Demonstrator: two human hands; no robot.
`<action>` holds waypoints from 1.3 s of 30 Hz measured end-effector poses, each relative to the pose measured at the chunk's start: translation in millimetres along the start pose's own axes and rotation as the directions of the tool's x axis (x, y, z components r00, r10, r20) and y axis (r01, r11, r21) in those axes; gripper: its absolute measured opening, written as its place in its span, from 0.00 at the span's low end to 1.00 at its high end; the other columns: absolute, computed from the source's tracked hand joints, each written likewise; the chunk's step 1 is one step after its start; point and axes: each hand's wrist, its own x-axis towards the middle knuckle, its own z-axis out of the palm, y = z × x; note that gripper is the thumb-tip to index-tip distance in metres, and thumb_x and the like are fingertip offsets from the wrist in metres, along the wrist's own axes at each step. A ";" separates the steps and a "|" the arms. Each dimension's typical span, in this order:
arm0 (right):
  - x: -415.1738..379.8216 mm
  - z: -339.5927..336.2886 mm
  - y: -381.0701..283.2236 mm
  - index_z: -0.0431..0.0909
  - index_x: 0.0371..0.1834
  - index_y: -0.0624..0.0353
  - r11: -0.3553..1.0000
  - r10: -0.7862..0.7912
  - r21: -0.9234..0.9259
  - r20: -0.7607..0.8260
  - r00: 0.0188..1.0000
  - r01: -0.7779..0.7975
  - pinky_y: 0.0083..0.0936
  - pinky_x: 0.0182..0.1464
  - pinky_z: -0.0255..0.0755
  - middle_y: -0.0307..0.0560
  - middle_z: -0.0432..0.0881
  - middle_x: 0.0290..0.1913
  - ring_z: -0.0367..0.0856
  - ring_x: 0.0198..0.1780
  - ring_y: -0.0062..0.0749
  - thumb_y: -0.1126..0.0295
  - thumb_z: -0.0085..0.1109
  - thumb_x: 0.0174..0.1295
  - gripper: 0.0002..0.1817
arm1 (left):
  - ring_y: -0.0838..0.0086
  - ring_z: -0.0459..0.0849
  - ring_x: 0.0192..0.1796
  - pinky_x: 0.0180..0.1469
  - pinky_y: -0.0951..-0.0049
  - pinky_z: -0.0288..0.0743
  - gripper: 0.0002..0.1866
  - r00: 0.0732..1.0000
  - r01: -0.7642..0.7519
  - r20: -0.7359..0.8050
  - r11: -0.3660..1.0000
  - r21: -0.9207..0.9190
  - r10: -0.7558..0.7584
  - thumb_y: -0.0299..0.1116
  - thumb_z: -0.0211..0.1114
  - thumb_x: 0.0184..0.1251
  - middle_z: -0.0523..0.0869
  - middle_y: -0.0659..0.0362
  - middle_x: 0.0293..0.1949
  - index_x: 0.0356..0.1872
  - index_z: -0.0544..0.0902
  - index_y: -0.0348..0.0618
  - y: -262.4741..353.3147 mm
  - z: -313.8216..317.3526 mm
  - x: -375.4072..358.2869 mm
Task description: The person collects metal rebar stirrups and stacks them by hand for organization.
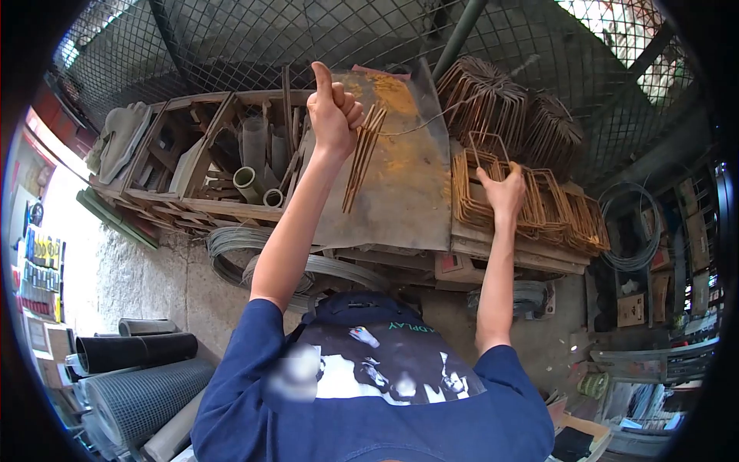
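Observation:
My left hand [336,117] is raised over the metal sheet, thumb pointing up and the other fingers curled closed. From it hang several rusty rebar stirrups [360,171], seen nearly edge-on. To the right, my right hand [504,192] is at the rows of rectangular rebar stirrups [550,204], its thumb and fingers around the sides of one stirrup [488,136] that stands up above the others. The palm side of my right hand is hidden.
A worn metal sheet [400,192] covers the bench's middle. Behind the rows stand bundles of bent rods [485,96]. At left is a wooden rack [231,205] with pipes. Wire coils [239,246] lie below; mesh rolls [154,396] are at lower left. Chain-link fence [246,46] runs behind.

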 end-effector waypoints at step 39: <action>-51.1 22.7 -75.5 0.57 0.62 0.60 0.060 -0.627 0.994 -0.038 0.778 0.096 0.35 0.59 0.70 0.53 0.71 0.57 0.71 0.59 0.39 0.63 0.74 0.41 0.44 | 0.82 0.40 0.15 0.17 0.76 0.35 0.35 1.000 0.019 -0.013 0.999 -0.042 -0.019 0.67 0.49 0.62 0.43 0.71 0.12 0.11 0.47 0.55 15.5 15.1 -3.2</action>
